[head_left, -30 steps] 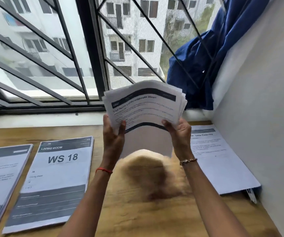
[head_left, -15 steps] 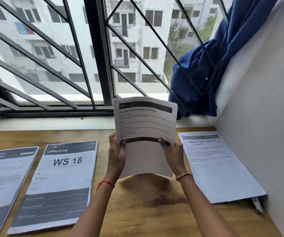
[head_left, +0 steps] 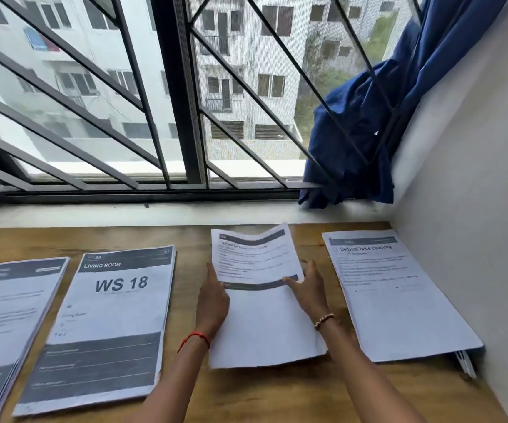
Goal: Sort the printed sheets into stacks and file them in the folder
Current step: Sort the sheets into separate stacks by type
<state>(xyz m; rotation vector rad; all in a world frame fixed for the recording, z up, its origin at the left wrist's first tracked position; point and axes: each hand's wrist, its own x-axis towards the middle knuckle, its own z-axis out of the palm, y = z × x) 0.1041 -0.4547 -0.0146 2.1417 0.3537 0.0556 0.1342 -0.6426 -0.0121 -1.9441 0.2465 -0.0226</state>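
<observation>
Both hands hold a stack of printed sheets (head_left: 259, 288) low over the wooden desk (head_left: 191, 239), its lower edge at the desk. My left hand (head_left: 214, 296) grips the stack's left edge and my right hand (head_left: 307, 286) grips its right edge, thumb on the dark band. Left of it lies the "WS 18" living-room stack (head_left: 109, 325), and a further stack (head_left: 5, 325) lies at the far left. A "Bedside Table Cleaning" stack (head_left: 393, 294) lies on the right, on top of a folder whose corner (head_left: 466, 361) pokes out.
A barred window (head_left: 179, 96) and its white sill (head_left: 142, 213) run along the desk's far edge. A blue curtain (head_left: 365, 129) hangs bunched at the right corner. A grey wall (head_left: 475, 224) bounds the desk on the right.
Both hands have squared the fanned sheets into a neat stack and lowered it from upright in front of the window down toward the desk.
</observation>
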